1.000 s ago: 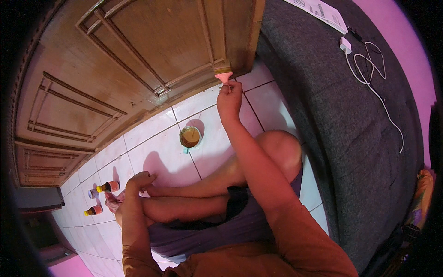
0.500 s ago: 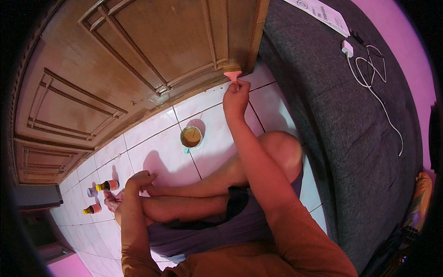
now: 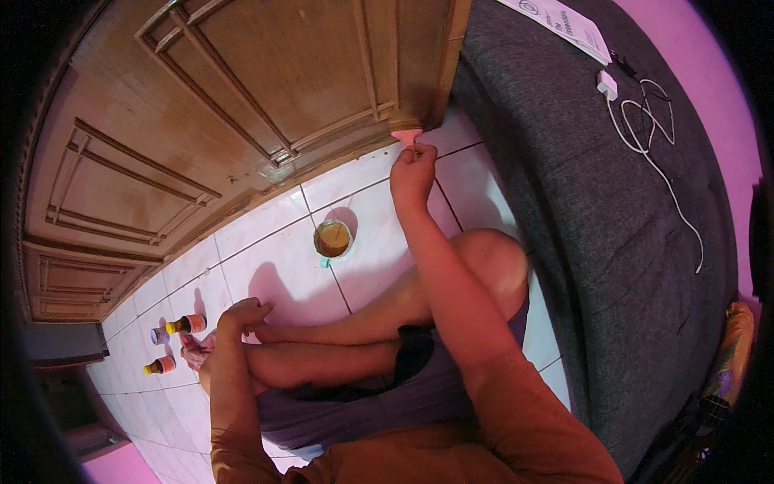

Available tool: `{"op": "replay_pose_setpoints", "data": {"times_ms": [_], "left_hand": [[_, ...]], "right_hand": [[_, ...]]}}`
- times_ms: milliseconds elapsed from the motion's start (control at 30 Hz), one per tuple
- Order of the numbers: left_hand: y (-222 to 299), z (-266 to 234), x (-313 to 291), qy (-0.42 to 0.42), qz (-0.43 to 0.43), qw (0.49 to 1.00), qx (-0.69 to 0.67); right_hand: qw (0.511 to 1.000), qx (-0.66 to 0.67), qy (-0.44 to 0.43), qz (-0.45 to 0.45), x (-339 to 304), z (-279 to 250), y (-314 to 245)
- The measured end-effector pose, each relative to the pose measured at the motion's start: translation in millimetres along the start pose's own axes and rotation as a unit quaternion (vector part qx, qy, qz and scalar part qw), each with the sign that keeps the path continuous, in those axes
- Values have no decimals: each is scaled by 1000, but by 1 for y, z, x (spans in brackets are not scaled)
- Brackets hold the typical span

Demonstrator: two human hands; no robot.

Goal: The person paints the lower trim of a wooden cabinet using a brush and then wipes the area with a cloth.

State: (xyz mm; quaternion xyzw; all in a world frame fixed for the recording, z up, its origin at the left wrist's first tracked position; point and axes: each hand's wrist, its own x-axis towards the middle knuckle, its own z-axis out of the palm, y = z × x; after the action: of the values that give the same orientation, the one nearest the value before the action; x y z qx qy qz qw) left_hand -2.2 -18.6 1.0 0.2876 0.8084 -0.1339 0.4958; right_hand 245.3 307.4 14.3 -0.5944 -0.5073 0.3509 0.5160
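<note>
The right hand [image 3: 413, 165] pinches a pink brush [image 3: 407, 137] in its grip, low against the brown wooden door [image 3: 298, 73]. The left hand [image 3: 247, 315] is by the legs [image 3: 330, 363]; I can't tell its grip.

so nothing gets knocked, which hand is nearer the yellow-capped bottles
Left. The left hand is to the right of the yellow-capped bottles, not touching them; the right hand is much farther off, holding the pink brush at the panelled wood.

On my remote feed I see a pale tiled floor [image 3: 294, 270] with dark grout lines, grey upholstery [image 3: 556, 185] curving along the right, and a pink wall [image 3: 703, 81] beyond; rosy light tints everything.
</note>
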Motion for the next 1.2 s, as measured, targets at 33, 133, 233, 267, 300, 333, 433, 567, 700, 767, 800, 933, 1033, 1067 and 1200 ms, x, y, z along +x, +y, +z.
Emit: {"op": "replay_pose_setpoints", "data": {"times_ms": [33, 133, 233, 267, 300, 333, 433, 567, 700, 767, 800, 933, 1033, 1067, 1200], "left_hand": [[2, 0, 0, 0, 1, 1000, 0], [0, -2, 1, -2, 9, 1000, 4], [-2, 0, 4, -17, -4, 1000, 13], [-1, -1, 2, -15, -7, 1000, 10], [1, -1, 2, -14, -10, 1000, 8], [1, -1, 5, -14, -9, 1000, 8], [-3, -2, 6, -35, -9, 999, 23], [3, -1, 0, -12, -8, 1000, 16], [7, -2, -6, -3, -10, 1000, 9], [5, -1, -5, 1, -10, 1000, 5], [4, -1, -4, 7, -9, 1000, 1], [-3, -1, 3, -18, -12, 1000, 1], [4, -2, 5, -28, -17, 999, 0], [1, 0, 5, -23, -19, 1000, -8], [4, -2, -1, -15, -14, 1000, 6]], "right_hand": [[1000, -3, -10, 11, 0, 1, 1], [1000, 15, -11, 5, 2, 0, -1], [999, 34, -20, 1, -3, 1, -4], [999, 32, -36, 15, -3, 2, -3], [999, 31, -36, 14, -2, 1, -2], [999, 18, -31, 7, 0, 1, -1], [999, 18, -38, 3, -1, 4, -9], [999, 24, -42, 21, -2, 2, -7], [998, 65, -7, -24, 0, 5, -8], [997, 10, -76, 11, -2, 7, -14], [998, 4, -54, 12, -2, 9, -10], [998, 57, -11, 6, -2, 6, -11], [999, 32, -41, 3, 3, 8, -4], [999, 26, -43, -5, -1, 7, -4], [998, 48, -31, 13, 0, 2, -8]]}}
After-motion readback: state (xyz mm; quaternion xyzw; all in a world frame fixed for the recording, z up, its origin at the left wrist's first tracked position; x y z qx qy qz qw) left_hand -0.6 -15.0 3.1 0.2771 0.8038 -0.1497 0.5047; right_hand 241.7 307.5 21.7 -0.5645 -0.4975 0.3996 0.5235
